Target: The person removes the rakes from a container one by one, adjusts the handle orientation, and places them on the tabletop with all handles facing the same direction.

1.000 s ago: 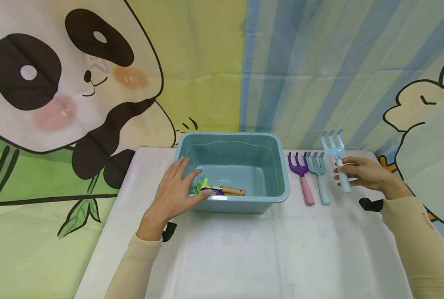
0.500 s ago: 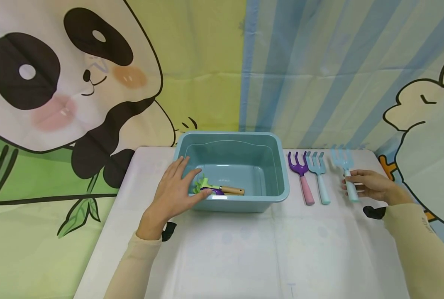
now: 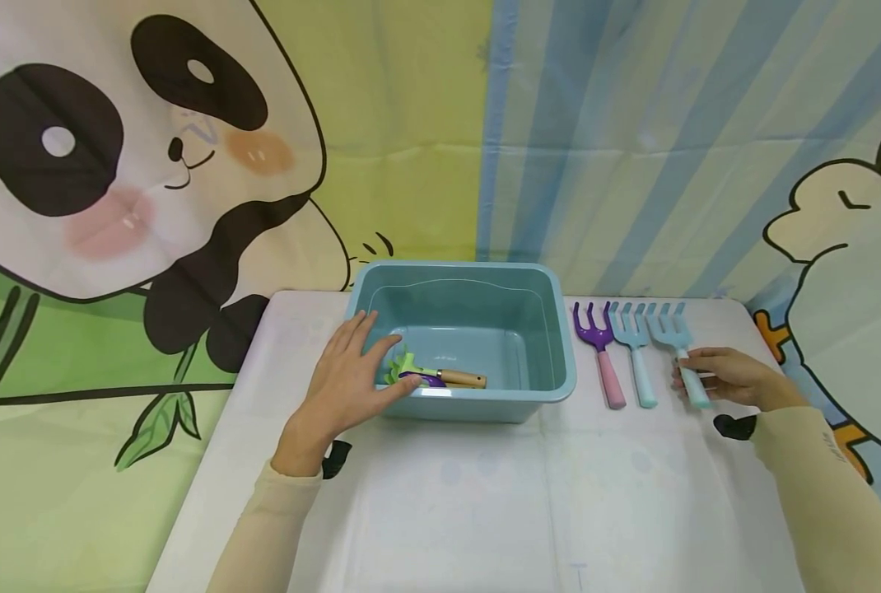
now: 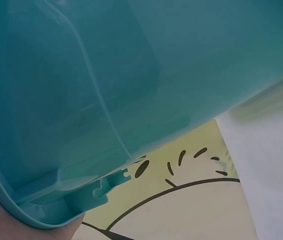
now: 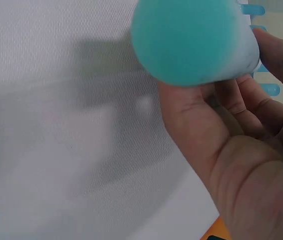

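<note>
My right hand (image 3: 729,377) pinches the pale turquoise handle of a light-blue garden hand rake (image 3: 668,328), whose tines point to the back of the table. In the right wrist view the rounded handle end (image 5: 186,40) is close to the camera, between thumb and fingers. On its left lie a matching light-blue hand rake (image 3: 630,329) and a purple hand rake with a pink handle (image 3: 609,379). My left hand (image 3: 344,379) rests at the front left corner of a blue-green plastic tub (image 3: 537,394), fingers spread over the rim. That tub's wall (image 4: 131,65) fills much of the left wrist view.
In the tub, near the front wall, lie a green clawed tool with a wooden handle (image 3: 461,379) and a purple tool (image 3: 431,380) partly hidden by the rim. A white cloth (image 3: 470,511) covers the table. Behind hangs a printed curtain (image 3: 403,123) with a panda.
My right hand has lowered the hand rake from above the table's back edge down beside the other two, first shifting right, then slightly left. My left hand stays in place.
</note>
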{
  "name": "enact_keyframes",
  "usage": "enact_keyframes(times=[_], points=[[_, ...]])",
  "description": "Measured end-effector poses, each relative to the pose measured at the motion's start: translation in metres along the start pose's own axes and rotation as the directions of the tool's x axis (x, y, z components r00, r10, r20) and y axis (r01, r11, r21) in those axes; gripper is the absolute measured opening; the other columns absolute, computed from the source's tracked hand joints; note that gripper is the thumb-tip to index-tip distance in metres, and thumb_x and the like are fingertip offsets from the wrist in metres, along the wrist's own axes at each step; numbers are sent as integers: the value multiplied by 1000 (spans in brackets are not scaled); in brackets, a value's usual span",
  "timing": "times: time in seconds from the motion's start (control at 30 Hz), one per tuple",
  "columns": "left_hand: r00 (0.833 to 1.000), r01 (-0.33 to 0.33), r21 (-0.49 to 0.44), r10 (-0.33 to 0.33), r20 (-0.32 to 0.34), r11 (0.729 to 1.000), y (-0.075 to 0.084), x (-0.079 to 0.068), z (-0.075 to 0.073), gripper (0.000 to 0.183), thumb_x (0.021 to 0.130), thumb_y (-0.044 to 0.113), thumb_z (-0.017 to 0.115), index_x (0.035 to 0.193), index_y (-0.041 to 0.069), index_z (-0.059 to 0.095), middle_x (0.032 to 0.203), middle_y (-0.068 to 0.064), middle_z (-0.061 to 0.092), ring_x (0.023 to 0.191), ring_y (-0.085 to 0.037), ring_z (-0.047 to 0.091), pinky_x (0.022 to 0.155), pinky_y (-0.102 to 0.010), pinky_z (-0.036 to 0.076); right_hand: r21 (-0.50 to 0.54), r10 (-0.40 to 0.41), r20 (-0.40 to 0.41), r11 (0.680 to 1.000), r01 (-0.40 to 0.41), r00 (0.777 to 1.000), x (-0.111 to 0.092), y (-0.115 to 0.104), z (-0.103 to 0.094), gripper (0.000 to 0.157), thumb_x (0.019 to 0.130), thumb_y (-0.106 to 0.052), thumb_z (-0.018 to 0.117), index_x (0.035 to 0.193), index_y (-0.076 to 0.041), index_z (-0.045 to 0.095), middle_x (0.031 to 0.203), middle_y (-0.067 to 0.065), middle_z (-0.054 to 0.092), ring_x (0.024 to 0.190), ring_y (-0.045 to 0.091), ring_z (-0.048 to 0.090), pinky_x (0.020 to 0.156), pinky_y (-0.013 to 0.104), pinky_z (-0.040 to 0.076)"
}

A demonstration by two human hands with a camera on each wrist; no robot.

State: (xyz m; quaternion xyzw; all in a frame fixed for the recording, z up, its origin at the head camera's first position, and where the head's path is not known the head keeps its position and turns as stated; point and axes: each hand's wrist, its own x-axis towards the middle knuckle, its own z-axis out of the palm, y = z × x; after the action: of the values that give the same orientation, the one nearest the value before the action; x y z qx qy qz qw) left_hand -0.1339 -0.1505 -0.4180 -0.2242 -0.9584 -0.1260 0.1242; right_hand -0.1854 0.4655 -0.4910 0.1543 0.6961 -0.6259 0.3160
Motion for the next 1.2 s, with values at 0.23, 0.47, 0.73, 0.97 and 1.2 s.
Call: enact_keyframes(times=[0.23, 0.47, 0.73, 0.97, 1.2], points=[[1000, 12, 0, -12, 16, 1000, 2, 0, -2, 77, 78, 77, 37, 130, 23, 53, 147, -13, 25, 137, -30, 13, 108, -47, 11, -6, 23, -34, 1000, -23, 999, 6, 2, 2, 45, 96, -19, 50, 129, 5, 31, 103, 18, 64, 97, 35, 61, 84, 48, 47], [1000, 10, -4, -10, 8, 1000, 2, -1, -2, 77, 78, 77, 37, 130, 22, 54, 147, -13, 26, 136, -30, 14, 108, -47, 11, -19, 32, -46, 999, -33, 998, 8, 1, 1, 51, 97, -20, 50, 133, 7, 25, 102, 17, 63, 95, 33, 61, 86, 48, 46], [1000, 10, 1, -10, 6, 1000, 1, 0, -3, 77, 78, 77, 36, 129, 22, 54, 147, -12, 25, 137, -29, 13, 109, -46, 10, -145, 6, -89, 989, -19, 996, 11, -2, 1, 52, 97, -20, 49, 132, 7, 23, 97, 16, 63, 88, 33, 62, 80, 46, 49], [1000, 7, -2, -7, 3, 1000, 0, 0, -3, 77, 78, 76, 37, 129, 22, 54, 146, -13, 27, 136, -31, 15, 108, -47, 10, -442, 3, -164, 894, -76, 986, 16, -8, 8, 60, 94, -28, 54, 129, 12, 27, 118, 27, 42, 96, 35, 49, 75, 40, 50], [1000, 9, -4, -9, 15, 1000, 0, 0, -1, 77, 78, 77, 37, 130, 23, 53, 147, -13, 26, 137, -29, 14, 108, -48, 10, -524, 8, -201, 844, -114, 980, 13, -13, 16, 61, 92, -28, 56, 128, 14, 29, 121, 31, 32, 101, 38, 41, 80, 45, 48]])
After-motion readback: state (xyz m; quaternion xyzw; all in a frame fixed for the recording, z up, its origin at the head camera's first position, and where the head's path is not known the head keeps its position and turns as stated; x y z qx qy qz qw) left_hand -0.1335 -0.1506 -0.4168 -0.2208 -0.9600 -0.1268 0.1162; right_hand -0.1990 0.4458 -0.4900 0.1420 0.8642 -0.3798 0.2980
